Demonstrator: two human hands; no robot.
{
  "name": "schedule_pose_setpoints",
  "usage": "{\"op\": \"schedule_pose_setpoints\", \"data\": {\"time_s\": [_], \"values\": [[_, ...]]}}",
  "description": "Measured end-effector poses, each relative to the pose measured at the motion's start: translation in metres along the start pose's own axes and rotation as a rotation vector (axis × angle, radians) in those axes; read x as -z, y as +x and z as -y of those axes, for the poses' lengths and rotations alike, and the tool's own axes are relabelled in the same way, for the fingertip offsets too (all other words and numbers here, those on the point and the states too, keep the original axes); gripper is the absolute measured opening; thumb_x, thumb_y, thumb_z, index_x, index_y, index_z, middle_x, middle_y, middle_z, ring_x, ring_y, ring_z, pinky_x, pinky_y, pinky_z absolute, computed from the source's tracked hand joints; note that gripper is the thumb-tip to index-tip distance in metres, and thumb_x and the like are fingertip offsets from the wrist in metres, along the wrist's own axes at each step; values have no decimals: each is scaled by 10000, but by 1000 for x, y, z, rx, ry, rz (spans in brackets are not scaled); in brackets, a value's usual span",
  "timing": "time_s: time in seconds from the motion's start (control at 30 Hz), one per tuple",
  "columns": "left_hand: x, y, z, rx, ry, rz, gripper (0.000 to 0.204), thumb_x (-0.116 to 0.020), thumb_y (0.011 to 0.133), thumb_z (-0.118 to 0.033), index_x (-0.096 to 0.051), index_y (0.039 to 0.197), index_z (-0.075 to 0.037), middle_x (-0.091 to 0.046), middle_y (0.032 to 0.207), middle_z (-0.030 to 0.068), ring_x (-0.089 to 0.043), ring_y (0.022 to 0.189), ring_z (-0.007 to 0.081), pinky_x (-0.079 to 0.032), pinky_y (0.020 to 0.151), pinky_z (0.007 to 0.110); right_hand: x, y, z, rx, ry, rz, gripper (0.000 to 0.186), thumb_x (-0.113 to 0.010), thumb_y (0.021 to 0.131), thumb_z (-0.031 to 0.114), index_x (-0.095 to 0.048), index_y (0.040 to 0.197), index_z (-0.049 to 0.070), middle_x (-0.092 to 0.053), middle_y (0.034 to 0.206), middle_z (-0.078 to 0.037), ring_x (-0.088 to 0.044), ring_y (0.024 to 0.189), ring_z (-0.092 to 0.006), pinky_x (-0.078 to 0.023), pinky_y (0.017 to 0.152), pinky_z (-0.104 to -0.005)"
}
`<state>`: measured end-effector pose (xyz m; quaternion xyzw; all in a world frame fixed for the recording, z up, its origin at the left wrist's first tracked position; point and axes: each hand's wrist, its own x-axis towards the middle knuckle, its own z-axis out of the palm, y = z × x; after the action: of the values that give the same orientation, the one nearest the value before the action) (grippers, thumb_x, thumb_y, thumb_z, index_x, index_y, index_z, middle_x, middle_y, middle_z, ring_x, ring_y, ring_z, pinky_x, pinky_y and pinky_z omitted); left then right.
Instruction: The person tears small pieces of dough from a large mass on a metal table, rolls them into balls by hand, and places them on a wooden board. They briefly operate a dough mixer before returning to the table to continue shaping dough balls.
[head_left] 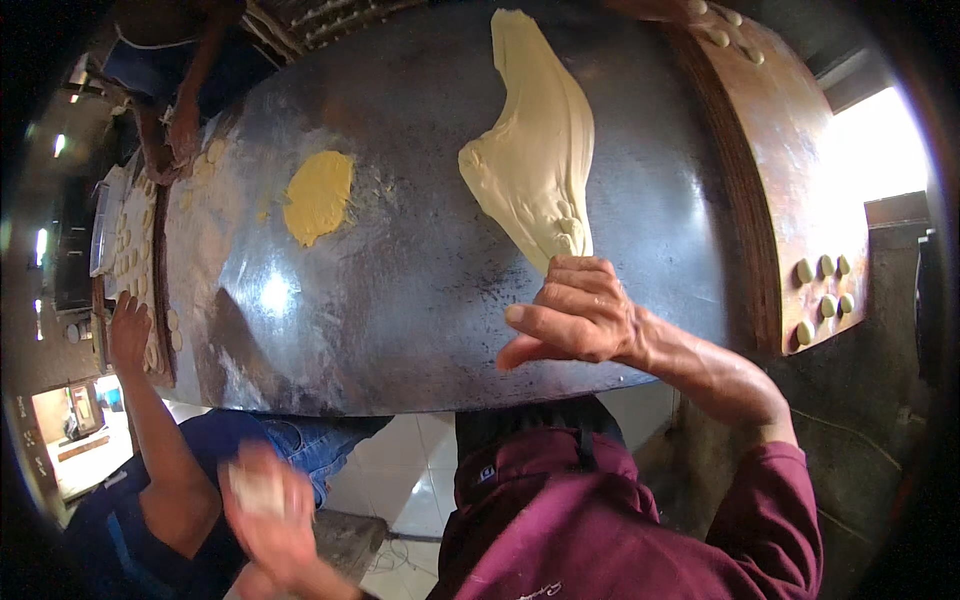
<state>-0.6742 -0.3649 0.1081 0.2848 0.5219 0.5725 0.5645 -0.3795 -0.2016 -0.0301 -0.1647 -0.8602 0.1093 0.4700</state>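
A long sheet of pale dough [540, 130] lies stretched across the dark metal tabletop, wide in the middle and narrowing toward me. Its near end is gathered in folds, and my right hand [580, 315] is closed around that end, thumb pointing left. Off the table at the lower left, my left hand [268, 515] is raised and smeared by motion. A whitish lump [258, 492], which looks like dough, sits in it; the fingers around the lump are blurred. Left of the sheet, a flat patch of yellow fat or paste [320, 197] is spread on the metal.
A raised wooden board [790, 180] at the right carries several small dough rounds [828, 305]. More rounds lie on a board [130, 235] at the far left. A seated co-worker's hand [130, 330] rests by it, and another person's arms [180, 135] reach in at the upper left.
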Motion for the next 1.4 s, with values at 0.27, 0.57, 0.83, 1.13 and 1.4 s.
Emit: {"op": "schedule_pose_setpoints", "data": {"time_s": [0.27,0.57,0.83,1.13,1.4], "values": [[-176,194,166,34,-172,547,405,-675,952,-270,-611,1212,33,-672,1104,154,-680,1007,265,-543,940,369,44,-50,150,-347,272,77,530,-705,820,526,-568,1021,56,-555,701,-21,-513,590,-224,-387,547,-381],[-90,68,182,-626,916,384,214,-783,820,-269,-754,969,-119,-704,1213,66,-616,1045,276,-467,953,364,74,-127,101,-532,-406,412,949,-538,846,738,-423,1446,12,-502,1375,-166,-408,1299,-404,-247,1094,-525],[-106,113,175,-717,1374,186,238,-699,884,-304,-577,1029,-160,-544,1050,81,-518,918,313,-348,844,496,60,-57,37,-883,-567,434,511,-602,922,198,-519,1421,130,-442,1504,-181,-302,1452,-427,-106,1179,-646],[-94,113,171,-576,1557,216,152,-625,860,-191,-599,1008,-211,-517,987,62,-481,920,270,-317,832,477,75,-55,-1,-817,-612,408,643,-547,817,16,-471,1445,127,-560,1404,-156,-449,1362,-402,-183,1191,-590],[-73,111,160,-540,1641,279,121,-652,836,-195,-608,948,-189,-517,1003,48,-484,976,291,-330,857,483,83,-81,-8,-776,-379,303,648,-622,771,-10,-524,1399,117,-638,1303,-117,-533,1300,-328,-300,1162,-562]]}}
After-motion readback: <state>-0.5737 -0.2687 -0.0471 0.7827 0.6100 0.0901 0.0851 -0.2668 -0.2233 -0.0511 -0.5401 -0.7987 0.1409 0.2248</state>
